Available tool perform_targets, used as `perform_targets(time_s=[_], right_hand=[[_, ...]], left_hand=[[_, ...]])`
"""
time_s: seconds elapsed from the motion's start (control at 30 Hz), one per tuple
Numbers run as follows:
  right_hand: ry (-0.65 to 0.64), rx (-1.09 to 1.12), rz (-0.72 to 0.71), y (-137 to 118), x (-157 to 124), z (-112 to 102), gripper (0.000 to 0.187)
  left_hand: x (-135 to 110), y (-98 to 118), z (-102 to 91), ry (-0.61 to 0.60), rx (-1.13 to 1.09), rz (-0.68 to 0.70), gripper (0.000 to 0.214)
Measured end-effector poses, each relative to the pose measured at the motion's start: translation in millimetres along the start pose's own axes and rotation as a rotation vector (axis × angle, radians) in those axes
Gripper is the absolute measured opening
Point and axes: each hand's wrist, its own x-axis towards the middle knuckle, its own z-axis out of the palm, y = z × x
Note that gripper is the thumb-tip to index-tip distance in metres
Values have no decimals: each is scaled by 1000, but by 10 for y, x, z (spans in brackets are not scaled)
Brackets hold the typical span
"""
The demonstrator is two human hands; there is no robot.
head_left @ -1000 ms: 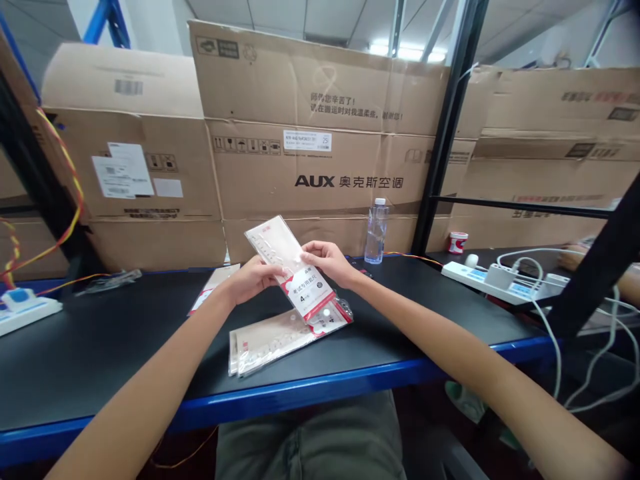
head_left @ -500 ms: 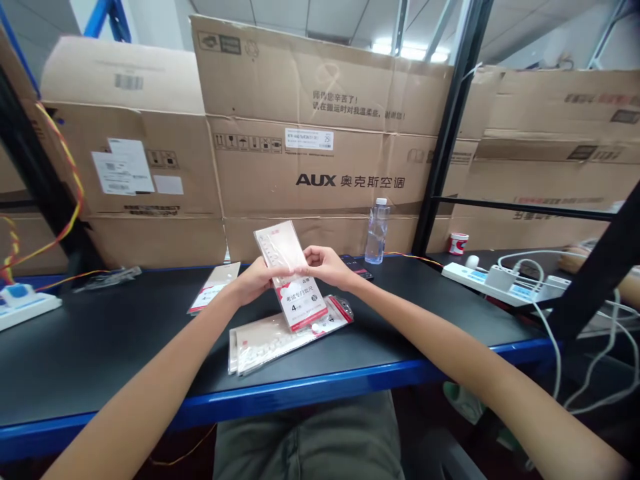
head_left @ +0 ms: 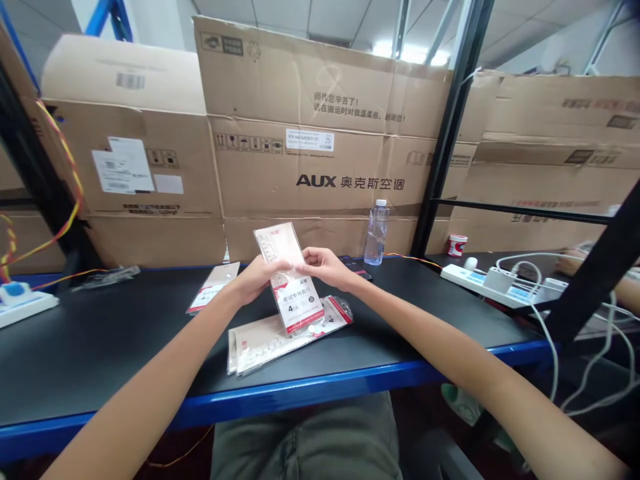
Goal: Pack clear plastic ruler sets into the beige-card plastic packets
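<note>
A clear-wrapped ruler set packet (head_left: 301, 305), with a white and red label, is tilted upright over the table. My left hand (head_left: 257, 277) is closed on its left edge, thumb across the front. From the right side, my right hand (head_left: 325, 267) pinches the packet near its middle, fingers curled, thumb close to the other thumb. Under its lower end lies a small stack of similar ruler set packets (head_left: 273, 345) near the table's front edge. Another packet (head_left: 215, 287) rests flat behind my left wrist, partly hidden by it.
The black table (head_left: 125, 333) has a blue front edge. A water bottle (head_left: 377, 233) stands at the back beside a dark flat object (head_left: 361, 270). Cardboard (head_left: 320, 167) walls the back. A power strip (head_left: 493, 287) with white cables lies right; another person's arm shows at far right.
The held packet has shifted slightly left and turned a little, its label now more squarely facing me. Both hands keep their hold.
</note>
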Motion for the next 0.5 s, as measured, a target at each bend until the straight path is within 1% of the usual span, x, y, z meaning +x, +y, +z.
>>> perform_targets(time_s=[0.07,0.17,0.33,0.5], right_hand=[[2,70,41,-14,4,-7,34],[41,171,105,-28,14,-13,35],[94,291,147,-6,32,-25,33],[85,450,198,-63,15,-16,32]], left_hand=[[6,0,-23,-3,1,13,50],[12,0,-58,23,7,4,55],[14,34,-70,33,-14,-35,50],[0,81,-68,-12,-78,-7,48]])
